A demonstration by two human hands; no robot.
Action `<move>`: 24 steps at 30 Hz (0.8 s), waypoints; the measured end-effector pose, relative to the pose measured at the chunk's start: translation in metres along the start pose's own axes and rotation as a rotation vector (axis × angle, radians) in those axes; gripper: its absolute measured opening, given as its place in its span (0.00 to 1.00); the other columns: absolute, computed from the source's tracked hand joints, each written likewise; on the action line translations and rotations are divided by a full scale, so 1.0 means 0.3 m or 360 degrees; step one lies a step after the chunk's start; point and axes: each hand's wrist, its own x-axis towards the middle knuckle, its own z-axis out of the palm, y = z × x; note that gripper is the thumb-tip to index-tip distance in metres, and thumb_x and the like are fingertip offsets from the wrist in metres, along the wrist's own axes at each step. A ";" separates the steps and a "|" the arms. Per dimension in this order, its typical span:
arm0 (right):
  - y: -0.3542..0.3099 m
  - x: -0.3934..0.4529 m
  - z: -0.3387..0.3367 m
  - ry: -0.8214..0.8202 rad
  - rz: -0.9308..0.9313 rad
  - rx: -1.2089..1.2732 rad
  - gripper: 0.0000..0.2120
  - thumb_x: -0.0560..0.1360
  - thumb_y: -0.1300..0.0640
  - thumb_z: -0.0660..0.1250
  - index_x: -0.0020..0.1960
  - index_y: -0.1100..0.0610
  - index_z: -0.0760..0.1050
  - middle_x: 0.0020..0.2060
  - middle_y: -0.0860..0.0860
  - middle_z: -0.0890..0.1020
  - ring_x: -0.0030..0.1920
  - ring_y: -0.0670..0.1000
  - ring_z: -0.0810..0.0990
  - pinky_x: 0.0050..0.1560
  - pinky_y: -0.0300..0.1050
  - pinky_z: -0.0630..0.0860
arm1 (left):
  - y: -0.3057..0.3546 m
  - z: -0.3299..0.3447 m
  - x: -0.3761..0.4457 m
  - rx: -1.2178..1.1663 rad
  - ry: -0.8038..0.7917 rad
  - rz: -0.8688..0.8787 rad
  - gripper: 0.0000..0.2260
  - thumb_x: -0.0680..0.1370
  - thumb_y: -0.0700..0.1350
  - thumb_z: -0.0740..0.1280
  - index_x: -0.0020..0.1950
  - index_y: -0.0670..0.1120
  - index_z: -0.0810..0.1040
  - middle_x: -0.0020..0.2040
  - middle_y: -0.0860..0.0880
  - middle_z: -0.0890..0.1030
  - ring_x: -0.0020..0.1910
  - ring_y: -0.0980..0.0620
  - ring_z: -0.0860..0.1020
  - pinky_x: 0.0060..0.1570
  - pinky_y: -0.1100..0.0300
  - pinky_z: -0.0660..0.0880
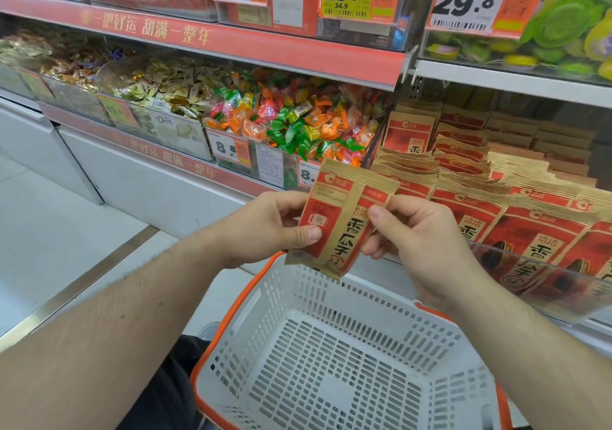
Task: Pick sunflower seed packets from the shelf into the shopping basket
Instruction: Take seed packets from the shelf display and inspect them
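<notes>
A white slatted shopping basket [347, 363] with an orange rim sits low in the foreground, nothing lying on its floor, above pale floor tiles [49, 241] crossed by a single metal strip; a dark trouser leg and a shoe toe show beside it. Just above the basket's far rim, two bare hands hold what looks like two red and tan sunflower seed packets [337, 221], overlapped and tilted, one showing its printed back and the other its front lettering: the left hand [265, 227] pinches the left edge between thumb and curled fingers, and the right hand [417, 241] pinches the right edge the same way, so each grip is closed on the packets. Just right of the hands, the lower shelf [563, 307] behind a clear plastic lip carries several rows of matching packets [480, 178], standing and overlapping, too many and too crowded to count. Further back on the left, clear bins hold loose wrapped candy [298, 121] in orange, green and yellow, with gold-wrapped sweets beyond them. Four large price tags hang along the top shelf, reading 54.9, 29.8 and 29.8, with one cut off at the frame edge
</notes>
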 end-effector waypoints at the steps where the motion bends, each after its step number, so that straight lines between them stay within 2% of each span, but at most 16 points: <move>1: -0.008 0.000 -0.003 -0.0017 0.0000 0.0009 0.06 0.78 0.62 0.66 0.46 0.58 0.82 0.36 0.61 0.83 0.31 0.49 0.79 0.34 0.43 0.76 | 0.000 0.005 0.000 -0.0082 0.0005 -0.0039 0.14 0.71 0.45 0.69 0.57 0.50 0.80 0.51 0.53 0.86 0.52 0.52 0.85 0.45 0.58 0.82; 3: -0.019 0.000 -0.013 -0.0094 0.0035 -0.0029 0.05 0.77 0.62 0.68 0.49 0.54 0.82 0.37 0.53 0.84 0.31 0.43 0.78 0.34 0.36 0.74 | -0.002 0.018 0.000 -0.0232 0.0039 -0.0098 0.16 0.72 0.46 0.68 0.59 0.48 0.79 0.54 0.46 0.86 0.52 0.46 0.85 0.46 0.49 0.84; 5: -0.018 -0.002 -0.018 -0.0226 0.0177 -0.0133 0.06 0.76 0.60 0.70 0.51 0.53 0.81 0.40 0.47 0.85 0.35 0.40 0.79 0.35 0.33 0.73 | -0.003 0.035 0.004 -0.0391 0.0092 -0.0142 0.19 0.72 0.47 0.67 0.62 0.45 0.78 0.58 0.42 0.84 0.53 0.43 0.84 0.45 0.46 0.84; 8: -0.013 -0.007 -0.012 -0.0370 0.0417 -0.0086 0.05 0.77 0.60 0.68 0.52 0.54 0.80 0.42 0.52 0.87 0.39 0.49 0.84 0.39 0.44 0.78 | -0.001 0.059 0.013 -0.0596 0.0135 -0.0251 0.22 0.74 0.49 0.65 0.65 0.42 0.76 0.60 0.39 0.82 0.54 0.41 0.83 0.45 0.44 0.83; 10: -0.015 -0.007 -0.011 -0.0398 0.0526 0.0011 0.05 0.78 0.60 0.67 0.52 0.57 0.80 0.41 0.55 0.87 0.38 0.53 0.84 0.36 0.45 0.79 | -0.002 0.064 0.018 -0.0658 0.0124 -0.0347 0.20 0.74 0.51 0.65 0.64 0.43 0.78 0.60 0.39 0.83 0.55 0.41 0.83 0.50 0.42 0.81; 15: -0.015 0.007 -0.016 -0.0483 0.0805 0.0122 0.20 0.72 0.51 0.68 0.57 0.64 0.80 0.41 0.57 0.86 0.36 0.52 0.82 0.37 0.43 0.79 | -0.006 0.062 0.024 -0.0796 0.0109 -0.0537 0.20 0.73 0.52 0.66 0.61 0.43 0.80 0.59 0.39 0.83 0.53 0.43 0.83 0.53 0.44 0.80; 19: -0.016 0.010 -0.010 -0.0509 0.0847 0.0208 0.22 0.67 0.49 0.69 0.55 0.64 0.80 0.40 0.56 0.86 0.34 0.50 0.83 0.34 0.41 0.80 | -0.010 0.053 0.025 -0.0831 0.0092 -0.0550 0.21 0.73 0.51 0.66 0.62 0.42 0.80 0.59 0.39 0.83 0.53 0.42 0.83 0.53 0.44 0.80; 22: -0.015 0.011 -0.012 -0.0514 0.0844 0.0223 0.24 0.66 0.50 0.69 0.55 0.65 0.80 0.40 0.57 0.86 0.34 0.51 0.83 0.34 0.42 0.80 | -0.009 0.050 0.025 -0.0839 0.0078 -0.0554 0.21 0.74 0.51 0.66 0.63 0.42 0.79 0.59 0.39 0.83 0.53 0.42 0.83 0.51 0.46 0.81; 24: -0.016 0.003 -0.003 -0.0475 0.0794 0.0153 0.21 0.68 0.51 0.70 0.55 0.65 0.80 0.39 0.57 0.86 0.33 0.51 0.83 0.33 0.41 0.80 | -0.007 0.055 0.027 -0.0751 0.0121 -0.0558 0.18 0.77 0.50 0.65 0.64 0.43 0.78 0.56 0.42 0.84 0.52 0.44 0.84 0.49 0.48 0.83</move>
